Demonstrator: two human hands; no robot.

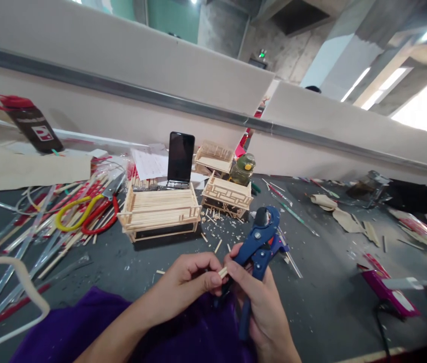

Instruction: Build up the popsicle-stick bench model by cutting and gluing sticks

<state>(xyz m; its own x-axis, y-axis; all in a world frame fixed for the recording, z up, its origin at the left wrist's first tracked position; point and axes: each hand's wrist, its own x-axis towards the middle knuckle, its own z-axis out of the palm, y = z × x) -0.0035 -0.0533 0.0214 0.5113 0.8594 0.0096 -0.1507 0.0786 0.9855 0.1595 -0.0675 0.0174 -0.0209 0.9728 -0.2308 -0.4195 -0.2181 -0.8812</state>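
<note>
L hand (194, 275), lower centre of frame, has fingers closed on short wood sticks (223, 272), thumb vs. index, ends meeting R fingertips. R hand (264, 297), just right of it, grips the blue cutter (259, 239), handles in palm, head angled to upper right; R thumb & index also at the sticks. Prob. a pinch grip b/c pieces are small, w/ both hands close so ends stay lined up; cutter likely kept in palm to save putting it down. Can't tell if its blade is shut.

Worktop (322, 297): wood frame w/ slatted top (160, 209) left of centre, smaller one (226, 194) right of it, third (215, 157) behind; prob. set back to leave working room. Offcuts (219, 246) lie between frames & hands. Phone (180, 159) upright behind slatted frame, screen side facing wearer, prob. for easy viewing. Red/yellow-handled pliers (109, 201) on loose stick pile, left; bottle w/ red lid (34, 126), upper left.
</note>
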